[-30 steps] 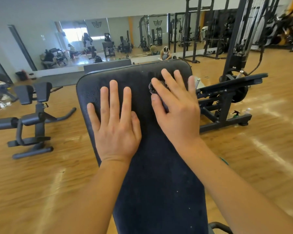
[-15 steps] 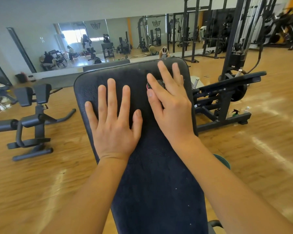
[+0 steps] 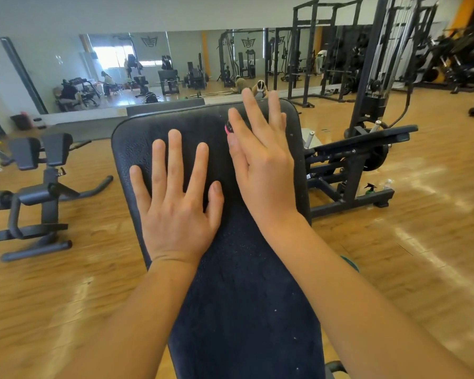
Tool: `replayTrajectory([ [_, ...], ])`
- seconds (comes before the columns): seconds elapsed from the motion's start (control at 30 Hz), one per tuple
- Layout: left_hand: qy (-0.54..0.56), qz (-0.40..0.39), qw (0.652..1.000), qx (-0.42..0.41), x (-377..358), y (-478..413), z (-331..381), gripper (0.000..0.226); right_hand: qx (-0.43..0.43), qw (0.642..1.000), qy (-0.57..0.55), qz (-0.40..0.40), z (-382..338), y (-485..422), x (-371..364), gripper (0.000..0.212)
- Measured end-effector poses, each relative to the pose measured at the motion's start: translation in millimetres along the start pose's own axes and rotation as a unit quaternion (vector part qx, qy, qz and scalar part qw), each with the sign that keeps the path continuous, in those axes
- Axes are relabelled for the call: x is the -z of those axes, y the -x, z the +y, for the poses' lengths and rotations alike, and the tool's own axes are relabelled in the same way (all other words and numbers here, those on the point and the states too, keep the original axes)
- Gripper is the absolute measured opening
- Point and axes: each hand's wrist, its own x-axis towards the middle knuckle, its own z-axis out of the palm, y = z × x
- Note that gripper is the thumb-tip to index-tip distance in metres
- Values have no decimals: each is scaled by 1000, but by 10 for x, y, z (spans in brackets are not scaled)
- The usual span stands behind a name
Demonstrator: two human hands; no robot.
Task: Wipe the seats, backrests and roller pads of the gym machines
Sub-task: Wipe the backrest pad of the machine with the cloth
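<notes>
A long black padded bench backrest [image 3: 244,296] runs from the bottom of the view up to the middle. My left hand [image 3: 175,206] lies flat on its upper left part with fingers spread. My right hand [image 3: 263,157] lies flat near the top right corner, fingers straight and reaching the top edge. Under its fingers sits a small dark round object with a pink edge [image 3: 228,128], mostly hidden. White specks dot the pad's lower part.
A black roller-pad machine [image 3: 36,192] stands on the wooden floor to the left. Another black plate-loaded machine [image 3: 350,170] stands right of the bench, a spray bottle [image 3: 369,189] by its foot. Cable towers and a mirror wall fill the back.
My right hand has slid up the pad toward the top edge, carrying the small object with it. My left hand has stayed nearly in place.
</notes>
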Motion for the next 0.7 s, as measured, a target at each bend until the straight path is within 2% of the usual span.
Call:
replayTrajectory([
  [0.17, 3, 4, 1000, -1, -1, -5, 8, 54, -7, 999, -9, -30, 4, 372, 122, 32],
  [0.37, 1, 5, 1000, -2, -9, -2, 7, 53, 7, 1000, 10, -11, -23, 117, 47, 31],
  [0.5, 2, 5, 1000, -1, -11, 2, 6, 53, -20, 1000, 5, -4, -52, 61, 12, 31],
  [0.7, -1, 5, 1000, -1, -3, -2, 8, 53, -30, 999, -11, -32, -34, 798, 209, 34],
])
